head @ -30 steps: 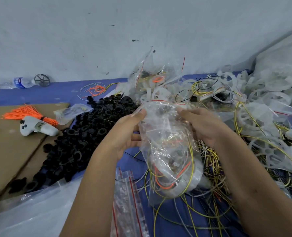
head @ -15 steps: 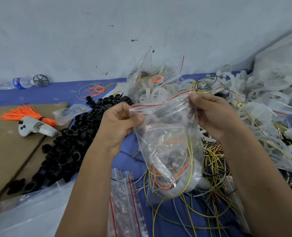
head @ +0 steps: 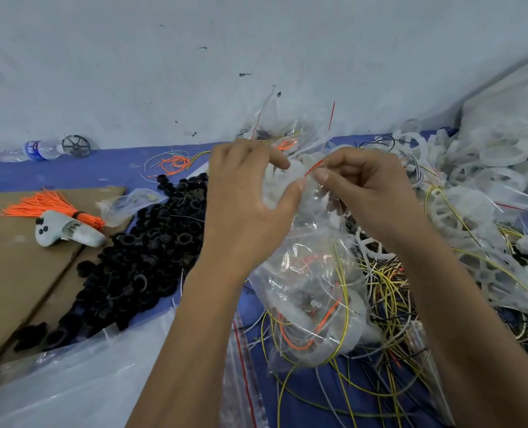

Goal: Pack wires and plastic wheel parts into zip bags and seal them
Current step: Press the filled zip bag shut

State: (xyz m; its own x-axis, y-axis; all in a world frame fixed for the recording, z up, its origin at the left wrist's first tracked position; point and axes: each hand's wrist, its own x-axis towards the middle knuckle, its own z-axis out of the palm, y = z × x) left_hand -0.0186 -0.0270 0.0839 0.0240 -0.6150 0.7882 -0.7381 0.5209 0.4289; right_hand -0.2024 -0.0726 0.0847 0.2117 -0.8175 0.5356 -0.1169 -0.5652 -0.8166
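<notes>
A clear zip bag [head: 310, 273] hangs between my hands above the blue table, holding a white plastic wheel part [head: 346, 329] and orange and yellow wires. My left hand [head: 250, 208] and my right hand [head: 364, 193] meet at the bag's red-lined top edge, each pinching it between thumb and fingers. Loose yellow, black and white wires [head: 386, 304] lie tangled under the bag. White wheel parts [head: 479, 193] are heaped to the right.
A pile of black ring parts [head: 139, 254] lies left of my arms. On the brown cardboard [head: 12, 273] sit an orange wire bundle [head: 49, 208] and a white controller [head: 68, 233]. Empty zip bags [head: 244, 372] lie near the front; a water bottle [head: 30, 149] rests by the wall.
My hands have risen and drawn close together along the bag's top edge; half a second ago they held the top stretched wide apart.
</notes>
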